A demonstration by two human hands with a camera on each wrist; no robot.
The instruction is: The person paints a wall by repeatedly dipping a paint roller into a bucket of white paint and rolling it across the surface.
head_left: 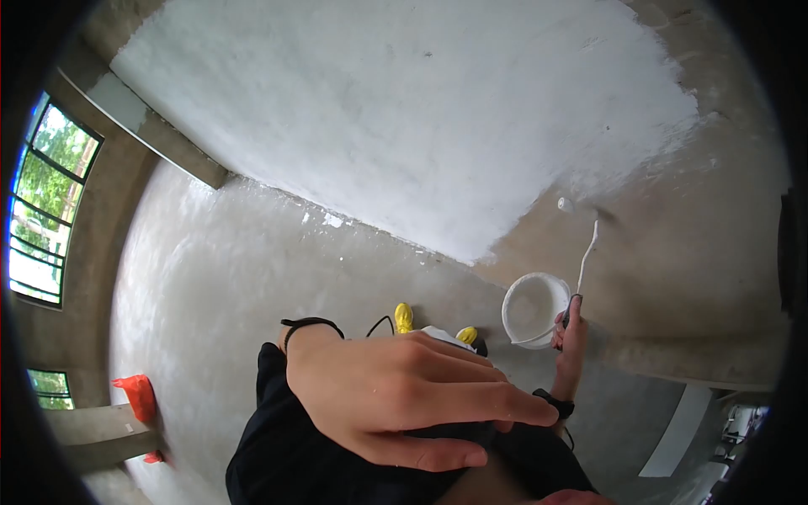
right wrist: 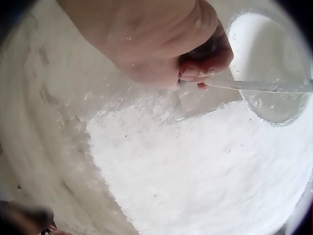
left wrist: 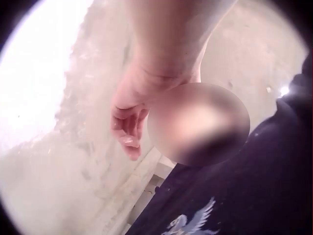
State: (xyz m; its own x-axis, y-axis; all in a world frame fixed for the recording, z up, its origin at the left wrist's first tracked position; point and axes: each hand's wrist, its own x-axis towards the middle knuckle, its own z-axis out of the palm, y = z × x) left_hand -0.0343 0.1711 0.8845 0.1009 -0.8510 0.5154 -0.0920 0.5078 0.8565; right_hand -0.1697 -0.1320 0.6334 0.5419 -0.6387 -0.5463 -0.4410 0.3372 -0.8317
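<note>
In the head view my left hand (head_left: 505, 425) floats close to the camera, fingers stretched and relaxed, holding nothing. The left wrist view shows that left hand (left wrist: 128, 129) loose against the pale wall. Farther off, my right hand (head_left: 572, 324) grips the dark handle of a paint roller whose thin white rod (head_left: 587, 248) rises toward the wall. A white bucket (head_left: 535, 307) hangs right beside that hand. In the right wrist view the right hand (right wrist: 195, 68) is curled round the handle, the rod (right wrist: 254, 86) runs right, and the bucket (right wrist: 274, 63) sits behind it.
The wall's white painted area (head_left: 404, 109) ends at bare concrete (head_left: 715, 236) on the right. Below are a grey floor, my yellow shoes (head_left: 404, 317) and dark clothing. Windows (head_left: 42, 202) stand at the left, an orange object (head_left: 139, 396) by a concrete ledge.
</note>
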